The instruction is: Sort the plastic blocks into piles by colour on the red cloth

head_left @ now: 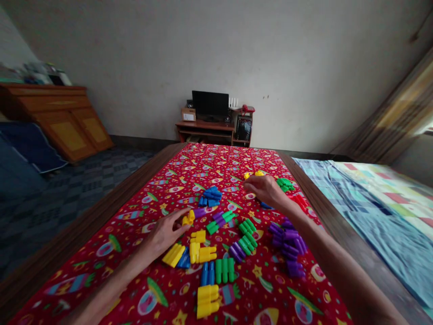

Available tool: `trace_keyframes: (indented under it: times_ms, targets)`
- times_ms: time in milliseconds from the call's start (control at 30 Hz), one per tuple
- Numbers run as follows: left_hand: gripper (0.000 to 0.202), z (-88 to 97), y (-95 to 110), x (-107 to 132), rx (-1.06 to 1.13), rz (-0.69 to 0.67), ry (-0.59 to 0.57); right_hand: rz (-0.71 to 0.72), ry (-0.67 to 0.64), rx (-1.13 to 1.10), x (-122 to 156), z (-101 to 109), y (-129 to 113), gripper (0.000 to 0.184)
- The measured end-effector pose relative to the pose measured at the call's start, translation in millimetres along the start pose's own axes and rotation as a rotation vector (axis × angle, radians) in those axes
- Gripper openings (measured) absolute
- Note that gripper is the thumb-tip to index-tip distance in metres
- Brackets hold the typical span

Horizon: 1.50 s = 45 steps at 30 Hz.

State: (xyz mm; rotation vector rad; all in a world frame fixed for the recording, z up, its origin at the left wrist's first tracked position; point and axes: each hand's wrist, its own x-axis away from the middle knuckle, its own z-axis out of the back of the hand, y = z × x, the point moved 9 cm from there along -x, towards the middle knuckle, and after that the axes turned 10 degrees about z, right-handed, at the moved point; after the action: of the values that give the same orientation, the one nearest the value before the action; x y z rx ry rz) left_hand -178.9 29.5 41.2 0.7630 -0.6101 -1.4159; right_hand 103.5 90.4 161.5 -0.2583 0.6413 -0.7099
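Yellow ribbed plastic blocks (207, 301) lie nearest us, toward the near edge of the red printed cloth (91, 243). Our left hand (165, 234) stands open, its fingertips (181, 215) at a yellow block (188, 217) beside a purple piece (199, 212). Our right hand (265, 189) rests released, palm down, near green blocks (285, 183) toward the far right edge.

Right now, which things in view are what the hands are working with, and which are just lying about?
Working with: left hand at a yellow plastic block; right hand beside green blocks; other coloured blocks scattered on the red printed cloth.
Lying about: wooden sideboard, black monitor, red telephone, checked bedspread.
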Motion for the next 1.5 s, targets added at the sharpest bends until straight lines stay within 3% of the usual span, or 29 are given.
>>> trace_keyframes:
  times_ms: [67,200,367,467,567,667,800,900,1033,1233,1400,1500]
  targets:
    - [0.063,-11.7,16,-15,0.181,0.043,-0.031,0.071,-0.06,-0.07,3,-27,-28,0.023]
    - [0.071,-31.3,58,-28,0.293,-0.047,-0.075,0.253,-0.148,-0.115,7,-69,-65,0.03]
    - [0.07,-51.9,80,-24,0.413,-0.094,-0.151,0.365,-0.209,-0.026,5,-84,-68,0.024]
    - [0.062,-48.9,77,-25,0.409,-0.126,-0.161,0.308,-0.204,-0.01,-1,-68,-39,0.017]
    - [0.049,-28.5,64,-34,0.276,-0.159,-0.032,0.108,-0.1,0.142,-13,-30,22,0.033]
    - [0.042,-5.8,36,-47,0.212,-0.126,0.135,-0.076,-0.052,0.275,-23,4,84,0.045]
    - [0.041,7.7,-12,-63,0.263,0.02,0.251,-0.238,-0.146,0.315,-31,9,135,0.044]
    - [0.041,8.0,-27,-65,0.285,0.08,0.249,-0.263,-0.192,0.353,-32,0,143,0.038]
    - [0.037,7.9,-15,-60,0.198,0.048,0.231,-0.36,-0.171,0.56,-31,5,153,0.027]
    - [0.036,9.1,-12,-60,0.197,0.027,0.23,-0.469,-0.116,0.647,-42,22,180,0.033]
    - [0.032,8.7,-15,-63,0.144,-0.006,0.251,-0.426,-0.156,0.597,-55,0,199,0.02]
    - [0.032,8.1,-14,-63,0.122,-0.013,0.251,-0.397,-0.177,0.554,-58,-13,205,0.022]
